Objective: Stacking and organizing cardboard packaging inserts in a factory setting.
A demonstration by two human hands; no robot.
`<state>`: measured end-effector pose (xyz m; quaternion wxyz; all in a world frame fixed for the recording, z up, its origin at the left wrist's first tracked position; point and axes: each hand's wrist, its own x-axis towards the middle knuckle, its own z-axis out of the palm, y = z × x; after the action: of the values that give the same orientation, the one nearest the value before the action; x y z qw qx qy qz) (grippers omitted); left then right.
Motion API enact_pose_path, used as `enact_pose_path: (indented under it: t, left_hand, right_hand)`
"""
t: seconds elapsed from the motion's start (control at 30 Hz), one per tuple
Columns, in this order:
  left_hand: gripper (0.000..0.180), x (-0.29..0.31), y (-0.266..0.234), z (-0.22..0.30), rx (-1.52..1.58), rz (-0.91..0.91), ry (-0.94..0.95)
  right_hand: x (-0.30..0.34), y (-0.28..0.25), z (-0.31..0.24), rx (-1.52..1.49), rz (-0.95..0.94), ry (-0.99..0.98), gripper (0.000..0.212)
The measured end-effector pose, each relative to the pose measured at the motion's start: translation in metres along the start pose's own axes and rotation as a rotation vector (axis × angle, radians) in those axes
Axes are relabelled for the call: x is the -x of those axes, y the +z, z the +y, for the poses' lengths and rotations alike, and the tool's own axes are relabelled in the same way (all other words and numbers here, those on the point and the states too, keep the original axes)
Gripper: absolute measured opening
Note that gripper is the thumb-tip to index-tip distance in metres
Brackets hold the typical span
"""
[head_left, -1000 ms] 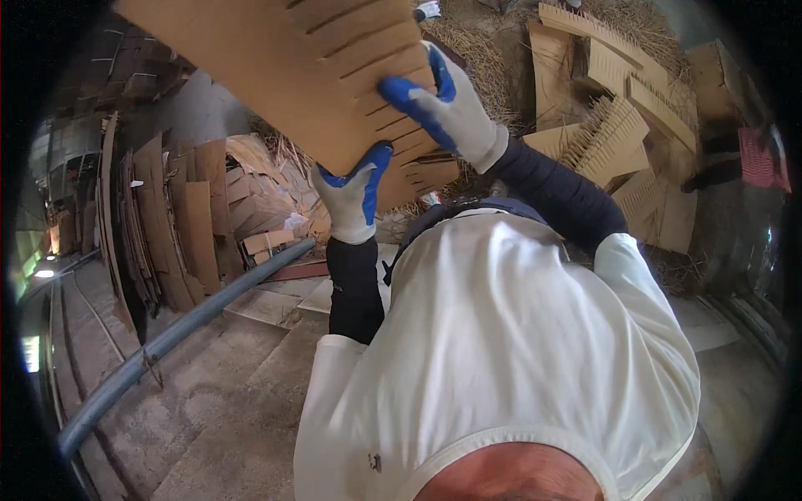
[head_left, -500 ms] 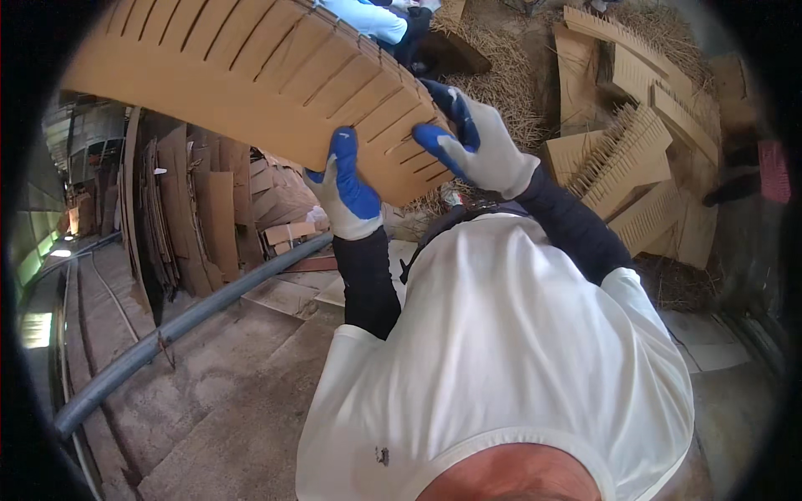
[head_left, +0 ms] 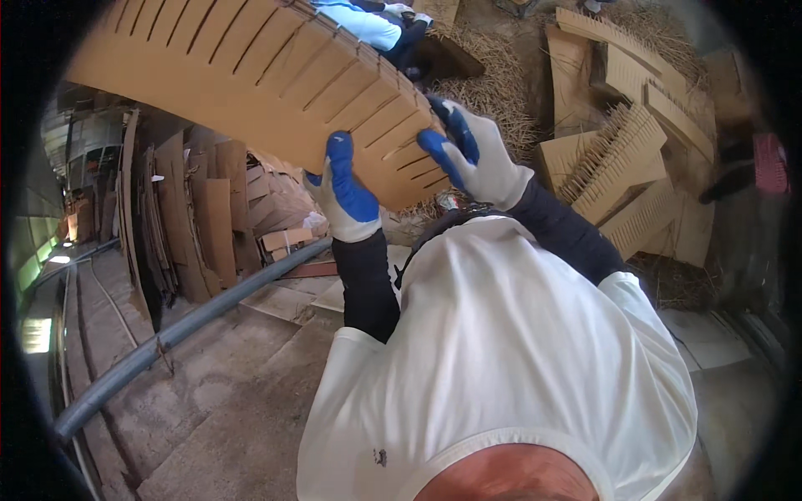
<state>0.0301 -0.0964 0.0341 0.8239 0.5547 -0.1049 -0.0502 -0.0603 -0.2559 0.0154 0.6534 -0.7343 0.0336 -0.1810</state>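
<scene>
A long brown cardboard strip (head_left: 276, 108) with a row of parallel slits along its far edge stretches from the upper left to the middle of the view. My left hand (head_left: 347, 188), in a white and blue work glove, grips its near edge, the thumb lying on the face and the other fingers hidden behind. At the strip's right end my right hand (head_left: 482, 154), gloved alike, is closed round the slit edge with its thumb on the face. Whether the strip is one sheet or several stacked together I cannot tell.
Slotted cardboard pieces (head_left: 622, 154) lie piled at the right, beside a heap of thin cardboard scraps (head_left: 493, 83). A person in light blue (head_left: 368, 25) works beyond the strip. Cardboard sheets (head_left: 188, 209) stand at the left, behind a grey pipe (head_left: 200, 309).
Both hands keep their hold on the cardboard strip. My right hand has shifted slightly along with its end, and the view has moved a little.
</scene>
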Motion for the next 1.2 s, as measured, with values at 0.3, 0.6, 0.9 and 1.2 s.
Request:
enact_pose_path:
  t: [0.3, 0.6, 0.9, 1.2]
  left_hand:
    - [0.054, 0.008, -0.008, -0.011, -0.117, -0.028, -0.011]
    - [0.039, 0.01, 0.004, -0.012, -0.043, 0.066, 0.023]
    - [0.042, -0.005, 0.014, -0.036, -0.019, 0.076, -0.085]
    - [0.042, -0.007, 0.006, -0.044, -0.064, 0.094, 0.028]
  right_hand:
    - [-0.004, -0.001, 0.026, -0.096, 0.014, 0.171, 0.026]
    - [-0.013, -0.008, 0.031, -0.319, -0.031, 0.184, 0.027]
    - [-0.011, -0.025, 0.027, -0.125, -0.178, 0.227, 0.032]
    - [-0.005, -0.006, 0.024, 0.004, 0.0, 0.139, 0.053]
